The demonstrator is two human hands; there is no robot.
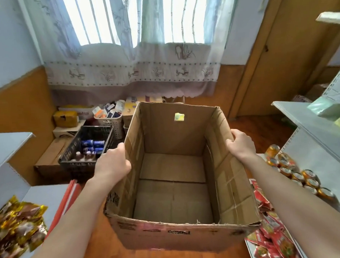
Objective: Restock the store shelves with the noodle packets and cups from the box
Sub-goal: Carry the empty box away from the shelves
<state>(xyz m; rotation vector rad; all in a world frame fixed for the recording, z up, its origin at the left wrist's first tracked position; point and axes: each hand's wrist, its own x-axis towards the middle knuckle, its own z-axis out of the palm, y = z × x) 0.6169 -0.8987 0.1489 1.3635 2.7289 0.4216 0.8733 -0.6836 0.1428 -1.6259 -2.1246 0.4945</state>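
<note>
An open brown cardboard box (176, 233) is held up in front of me, and its inside is bare cardboard with nothing in it. My left hand (113, 163) grips the box's left wall near the top edge. My right hand (239, 143) grips the right wall, fingers curled over the rim. Red noodle packets (273, 239) lie on the low shelf at the right. Noodle cups with orange lids (291, 171) stand in rows behind them. Gold and brown packets (16, 225) fill the shelf at the lower left.
White metal shelves flank me on the left (6, 145) and right (310, 125). Ahead on the wooden floor sit a black crate (87, 147) of cans and bottles, a white basket (113, 122), and cartons (52, 156) under the curtained window.
</note>
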